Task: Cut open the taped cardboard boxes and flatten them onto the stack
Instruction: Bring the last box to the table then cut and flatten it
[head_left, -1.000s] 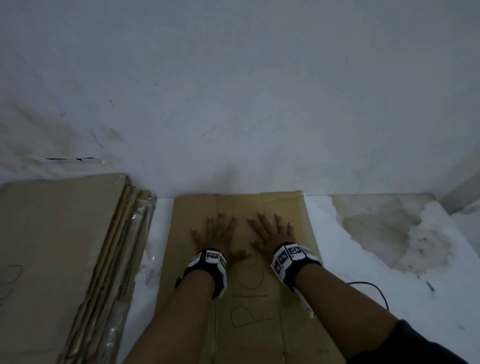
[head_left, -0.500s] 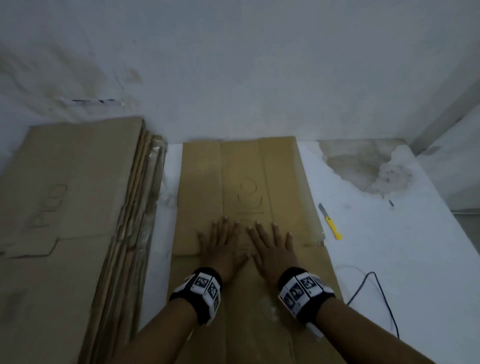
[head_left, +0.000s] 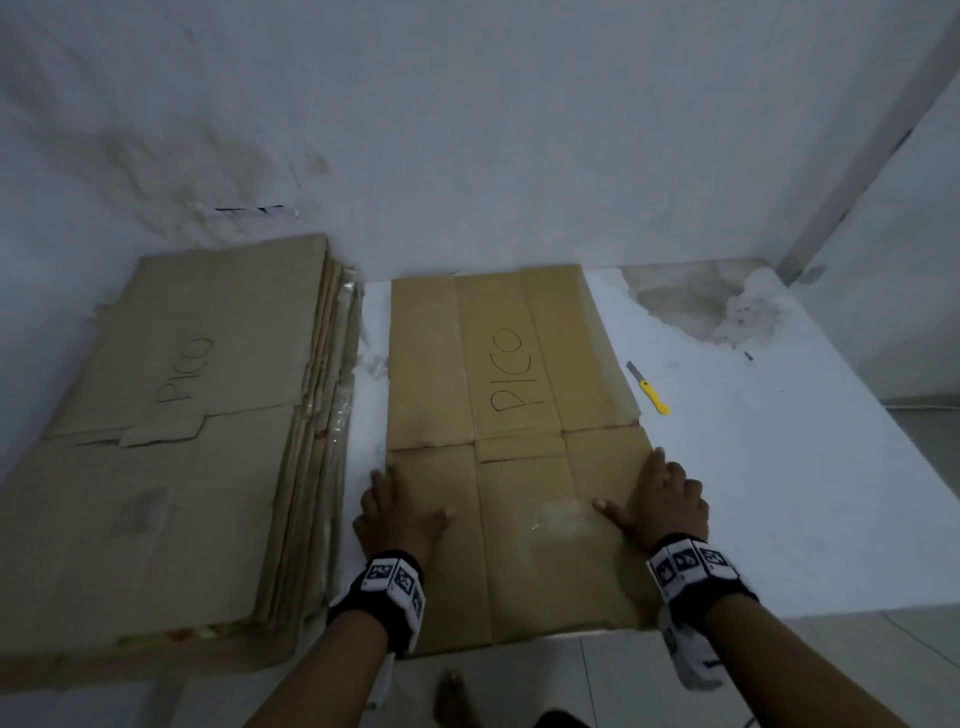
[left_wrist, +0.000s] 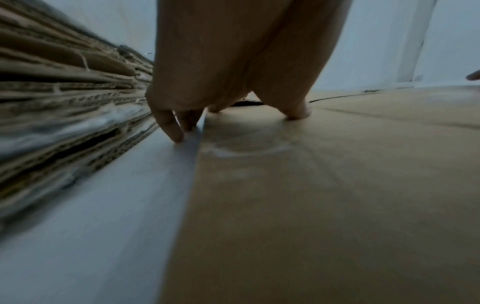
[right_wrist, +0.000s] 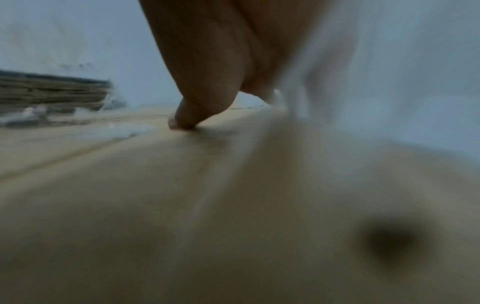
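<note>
Head view | left hand (head_left: 400, 514), right hand (head_left: 662, 506) apparently grip flattened box (head_left: 519, 467) edges

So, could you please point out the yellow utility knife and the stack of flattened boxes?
yellow utility knife (head_left: 653, 399), head view, on its yellow handle.
stack of flattened boxes (head_left: 171, 467), head view, on the top sheet's bare middle.

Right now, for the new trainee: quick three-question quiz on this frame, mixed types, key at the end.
1. True or false: the yellow utility knife lies on the flattened cardboard box.
2. Where do the left hand and right hand grip the box? A) far corners B) its two side edges, near end C) the centre
3. Fill in: the stack of flattened boxes lies to the box's ____.

Key: 1 false, it lies on the white surface to its right; 2 B; 3 left.
</note>
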